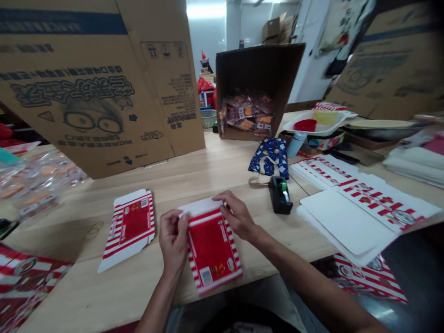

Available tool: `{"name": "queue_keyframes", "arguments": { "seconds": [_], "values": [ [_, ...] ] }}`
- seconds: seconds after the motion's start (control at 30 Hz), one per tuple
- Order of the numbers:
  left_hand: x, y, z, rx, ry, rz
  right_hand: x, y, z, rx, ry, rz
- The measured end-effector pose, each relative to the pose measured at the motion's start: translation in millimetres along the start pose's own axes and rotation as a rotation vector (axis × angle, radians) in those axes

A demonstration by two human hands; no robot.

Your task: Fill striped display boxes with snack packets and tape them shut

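A flat red-and-white striped carton (212, 247) lies on the wooden table (215, 171) right in front of me. My left hand (173, 238) pinches its upper left edge, fingers closed on the card. At the upper right corner, my right hand (237, 215) grips the white top flap with fingers curled over it. A second flat striped carton (130, 226) rests to the left, apart from both hands.
A black tape dispenser (280, 194) stands right of my hands. Stacked flat cartons (350, 217) lie further right. An open brown box of snack packets (248, 113) sits behind, large cardboard boxes (93, 78) at left, wrapped packets (34, 180) far left.
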State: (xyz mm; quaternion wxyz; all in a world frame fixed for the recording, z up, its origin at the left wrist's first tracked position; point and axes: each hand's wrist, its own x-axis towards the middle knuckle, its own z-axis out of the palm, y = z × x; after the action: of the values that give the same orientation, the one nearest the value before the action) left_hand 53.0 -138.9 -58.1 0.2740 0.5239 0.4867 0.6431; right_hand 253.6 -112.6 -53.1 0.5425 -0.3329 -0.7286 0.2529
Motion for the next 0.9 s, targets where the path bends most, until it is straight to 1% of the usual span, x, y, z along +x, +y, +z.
{"name": "queue_keyframes", "arguments": {
  "seconds": [0.03,0.07,0.1,0.17,0.23,0.27,0.3,0.33,0.37,0.47,0.5,0.53,0.57,0.63,0.67,0.73,0.83,0.9],
  "values": [
    [-2,4,1.8,-0.045,-0.002,-0.053,-2,-1,-3,0.016,-0.001,0.055],
    [-2,8,4.0,-0.071,0.009,-0.076,-2,-3,-7,0.033,0.003,0.095],
    [1,12,6.4,-0.065,0.023,-0.067,0,-6,-11,0.045,0.002,0.112],
    [12,16,11.6,0.0,0.026,0.013,10,-9,-20,0.042,-0.011,0.074],
    [26,13,16.1,0.043,-0.019,0.085,21,-8,-27,0.026,-0.013,0.021],
    [30,9,17.8,0.041,-0.051,0.087,25,-4,-30,0.037,-0.01,0.025],
    [33,4,19.1,0.023,-0.085,0.061,27,1,-31,0.065,-0.012,0.061],
    [33,-2,20.3,-0.003,-0.113,0.007,26,7,-31,0.109,-0.033,0.126],
    [31,-8,21.5,-0.037,-0.13,-0.067,24,15,-30,0.171,-0.077,0.222],
    [14,-23,26.1,-0.187,-0.125,-0.35,8,40,-23,0.384,-0.269,0.597],
    [6,-26,27.1,-0.236,-0.124,-0.455,1,46,-20,0.432,-0.325,0.703],
    [-1,-29,27.5,-0.275,-0.13,-0.558,-7,52,-18,0.461,-0.369,0.774],
    [-9,-32,26.9,-0.3,-0.144,-0.65,-15,56,-17,0.474,-0.41,0.803],
    [-23,-36,23.3,-0.323,-0.169,-0.772,-30,60,-17,0.487,-0.502,0.765],
    [-29,-38,20.6,-0.328,-0.174,-0.793,-36,60,-19,0.495,-0.557,0.729],
    [-38,-38,15.1,-0.322,-0.178,-0.78,-44,57,-25,0.499,-0.667,0.682],
    [-41,-31,9.2,-0.337,-0.189,-0.782,-42,47,-38,0.512,-0.799,0.689],
    [-38,-22,7.0,-0.353,-0.211,-0.836,-34,40,-43,0.554,-0.86,0.695]
  ]
}}
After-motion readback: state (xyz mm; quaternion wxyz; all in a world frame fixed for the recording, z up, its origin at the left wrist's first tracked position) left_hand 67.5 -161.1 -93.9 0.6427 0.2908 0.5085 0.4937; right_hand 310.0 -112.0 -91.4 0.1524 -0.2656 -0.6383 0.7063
